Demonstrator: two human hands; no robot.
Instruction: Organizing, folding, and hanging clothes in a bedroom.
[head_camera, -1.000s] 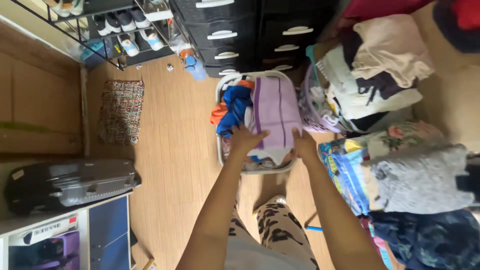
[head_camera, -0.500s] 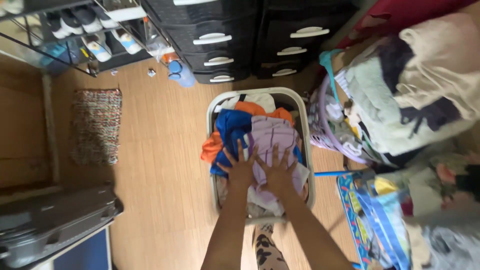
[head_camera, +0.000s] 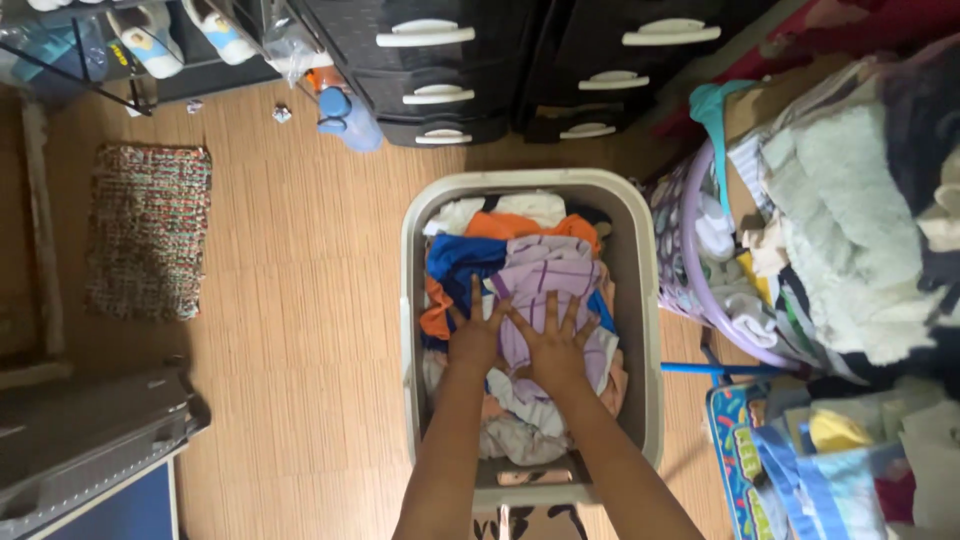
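Since half a second ago our left hand (head_camera: 473, 338) and right hand (head_camera: 552, 350) sank deeper, fingers spread flat on the purple cloth (head_camera: 545, 285) in the grey laundry basket (head_camera: 640, 300), centre frame.

bare wooden floor (head_camera: 300, 300) lies open left of the laundry basket (head_camera: 650, 330). black drawers (head_camera: 440, 70) close off the top, a purple hamper (head_camera: 690, 270) crowds the right, a woven mat (head_camera: 148, 230) and grey suitcase (head_camera: 80, 440) sit far left.
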